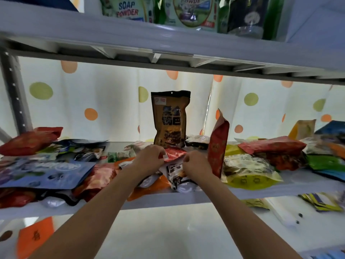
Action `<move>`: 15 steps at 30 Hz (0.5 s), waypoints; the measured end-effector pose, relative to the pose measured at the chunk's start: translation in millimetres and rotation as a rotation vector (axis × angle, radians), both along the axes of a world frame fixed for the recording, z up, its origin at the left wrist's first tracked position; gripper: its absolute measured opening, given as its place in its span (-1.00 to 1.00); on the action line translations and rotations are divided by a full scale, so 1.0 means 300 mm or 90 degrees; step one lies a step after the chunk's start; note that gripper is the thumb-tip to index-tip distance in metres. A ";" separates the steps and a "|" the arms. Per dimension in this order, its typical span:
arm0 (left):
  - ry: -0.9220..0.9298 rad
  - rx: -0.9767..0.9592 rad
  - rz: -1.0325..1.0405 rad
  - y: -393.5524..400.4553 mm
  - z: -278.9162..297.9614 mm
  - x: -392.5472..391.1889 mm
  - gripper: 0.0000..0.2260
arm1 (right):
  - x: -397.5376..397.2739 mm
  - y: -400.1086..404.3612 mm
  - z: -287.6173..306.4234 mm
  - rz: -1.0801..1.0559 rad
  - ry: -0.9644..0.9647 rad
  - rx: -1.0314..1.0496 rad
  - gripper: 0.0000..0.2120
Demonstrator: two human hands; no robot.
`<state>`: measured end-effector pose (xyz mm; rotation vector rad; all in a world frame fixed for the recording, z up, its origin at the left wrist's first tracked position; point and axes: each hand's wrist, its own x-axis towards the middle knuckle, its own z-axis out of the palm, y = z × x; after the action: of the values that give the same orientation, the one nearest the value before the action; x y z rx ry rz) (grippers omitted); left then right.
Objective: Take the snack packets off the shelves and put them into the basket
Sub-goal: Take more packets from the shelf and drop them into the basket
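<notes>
Head view shows both hands at the centre of the frame, reaching onto the middle shelf [205, 198]. The left hand [149, 159] has its fingers curled down, and it seems to pinch the near left corner of a flat red packet [174, 153]. The right hand [196, 163] is also curled, knuckles up, at the right edge of the same packet; whether it really grips the packet or the black-and-white packet [175, 173] under it, I cannot tell. The red packet lies flat between the two hands and a little beyond them, toward the back of the shelf, with its long axis running left to right. Both hands are about equally near to it, so I judge the coming move is to lift it toward the person.

Just behind it a brown pouch [170, 118] stands upright. Just beside the right hand, to the right, a red patterned packet [218, 144] stands on its edge and could fall over when the hands pull back. More packets lie in heaps to the left and right of the frame. Soap powder bags [127, 10] stand on the upper shelf at the top. The basket is not in view.
</notes>
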<state>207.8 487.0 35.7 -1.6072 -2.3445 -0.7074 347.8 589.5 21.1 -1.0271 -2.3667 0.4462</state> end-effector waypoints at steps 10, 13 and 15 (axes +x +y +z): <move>-0.097 -0.189 0.053 0.193 0.020 -0.087 -0.67 | -0.126 0.144 0.028 0.055 -0.028 -0.018 -0.74; -0.118 -0.248 0.080 0.246 0.010 -0.111 -0.52 | -0.134 0.184 0.030 0.063 -0.039 -0.025 -0.74; -0.135 -0.276 0.106 0.276 0.003 -0.122 -0.39 | -0.134 0.209 0.028 0.067 -0.036 -0.042 -0.73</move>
<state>171.1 569.8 36.6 -1.5215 -2.9038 -0.3640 307.5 652.3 29.5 -0.9586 -2.4799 0.5444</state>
